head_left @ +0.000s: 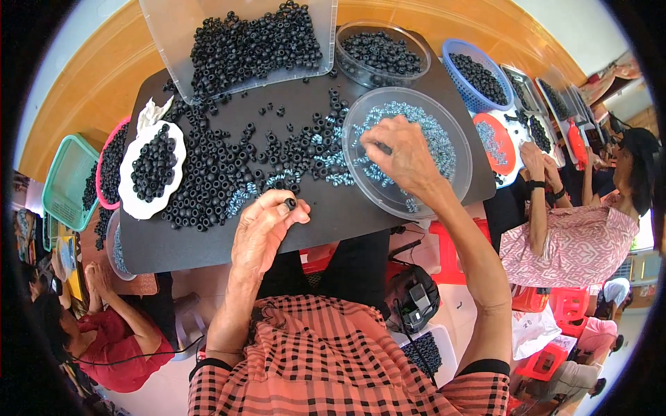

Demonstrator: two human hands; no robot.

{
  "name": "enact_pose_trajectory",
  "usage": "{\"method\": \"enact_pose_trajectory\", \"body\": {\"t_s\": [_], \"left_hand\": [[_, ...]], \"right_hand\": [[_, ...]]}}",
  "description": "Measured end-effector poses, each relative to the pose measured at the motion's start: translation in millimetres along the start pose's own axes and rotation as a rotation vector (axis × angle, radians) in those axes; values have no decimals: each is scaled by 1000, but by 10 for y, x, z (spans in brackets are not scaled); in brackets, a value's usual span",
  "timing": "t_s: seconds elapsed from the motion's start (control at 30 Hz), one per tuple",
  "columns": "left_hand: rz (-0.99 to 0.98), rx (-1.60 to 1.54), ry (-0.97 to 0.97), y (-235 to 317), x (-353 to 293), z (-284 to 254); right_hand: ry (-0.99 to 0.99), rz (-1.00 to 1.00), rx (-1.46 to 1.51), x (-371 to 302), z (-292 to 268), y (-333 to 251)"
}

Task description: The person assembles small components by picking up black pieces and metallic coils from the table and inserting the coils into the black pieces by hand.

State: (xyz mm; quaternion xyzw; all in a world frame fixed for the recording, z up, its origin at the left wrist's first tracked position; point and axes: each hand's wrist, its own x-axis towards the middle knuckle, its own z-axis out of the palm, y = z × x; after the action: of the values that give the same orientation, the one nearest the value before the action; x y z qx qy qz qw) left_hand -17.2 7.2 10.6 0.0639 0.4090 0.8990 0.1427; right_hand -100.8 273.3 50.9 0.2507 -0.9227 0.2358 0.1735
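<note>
Left fingers [267, 201]: pinched shut on one small black bead [290, 204], over the worktop's [340, 218] near edge.
Right fingers [377, 136]: curled over a clear round tub [374, 200] of blue coils [440, 145]; grip hidden from me.
Beyond: loose black beads [208, 166], then a clear bin [171, 35] heaped with more.

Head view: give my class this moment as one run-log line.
left hand: holding black bead | right hand: over clear bowl of blue pieces, grip unclear | table: loose black beads
</note>
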Motion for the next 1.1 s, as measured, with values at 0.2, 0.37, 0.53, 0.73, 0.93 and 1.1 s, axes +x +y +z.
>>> {"method": "enact_pose_trajectory", "body": {"t_s": [0.2,0.37,0.53,0.73,0.93,1.1], "left_hand": [[15,2,-6,-23,4,4],[11,-15,-17,-34,4,-13],[8,-31,-7,-33,-5,-28],[-11,-45,32,-25,9,18],[16,-79,68,-29,-4,54],[44,-28,68,-47,-17,57]], "right_hand": [[-90,-1,-175,70,51,-96],[-115,-8,-198,95,103,-23],[141,277,368,99,27,-282],[-46,213,655,14,41,-882],[-77,198,876,-56,259,-1127],[44,160,845,-108,406,-1128]]}}
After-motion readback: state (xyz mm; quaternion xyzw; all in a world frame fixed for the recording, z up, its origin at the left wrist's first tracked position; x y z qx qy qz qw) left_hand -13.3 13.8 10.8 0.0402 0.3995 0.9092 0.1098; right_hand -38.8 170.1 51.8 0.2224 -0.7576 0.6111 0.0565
